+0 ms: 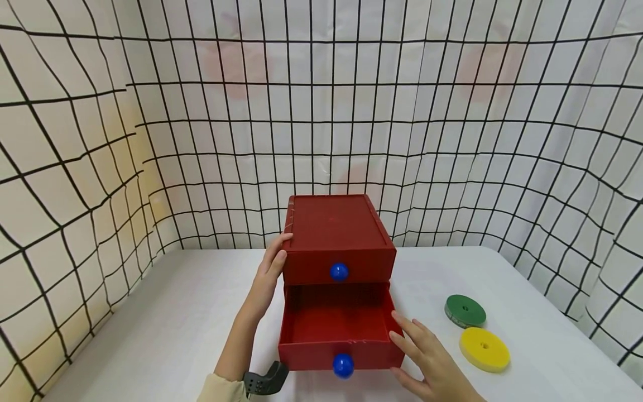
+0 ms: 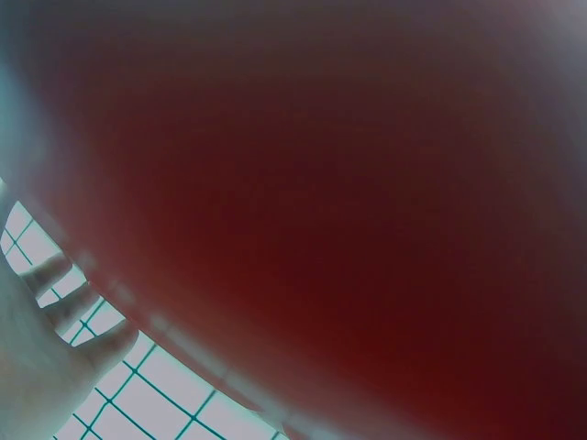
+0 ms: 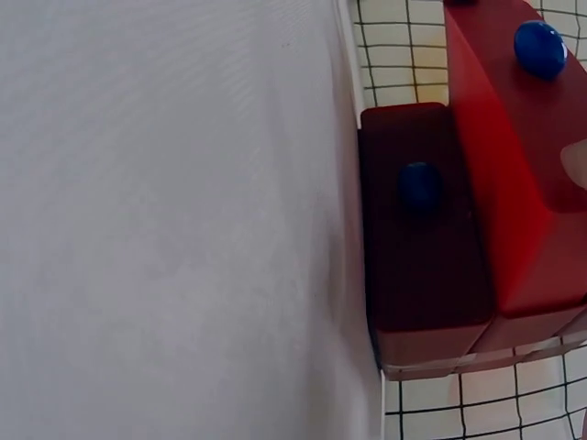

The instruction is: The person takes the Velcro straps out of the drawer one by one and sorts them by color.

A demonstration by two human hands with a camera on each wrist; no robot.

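Observation:
A red drawer cabinet [image 1: 341,223] stands on the white table. Its upper drawer front [image 1: 306,269] with a blue knob is closed, while the drawer below [image 1: 336,326] is pulled out and looks bare inside. In the right wrist view a lower, closed drawer [image 3: 426,266] also shows. My left hand [image 1: 263,279] rests with extended fingers against the cabinet's left side; its wrist view is mostly blurred red. My right hand [image 1: 429,357] is at the open drawer's right front corner, fingers spread and gripping nothing. Whether all its fingertips touch the drawer I cannot tell.
To the right on the table lie a green disc [image 1: 465,310] and, nearer, a yellow disc [image 1: 484,349], each with a small centre hole. A black grid net [image 1: 331,121] before white sheeting surrounds the table [image 1: 166,329]. A dark band [image 1: 266,382] circles my left wrist.

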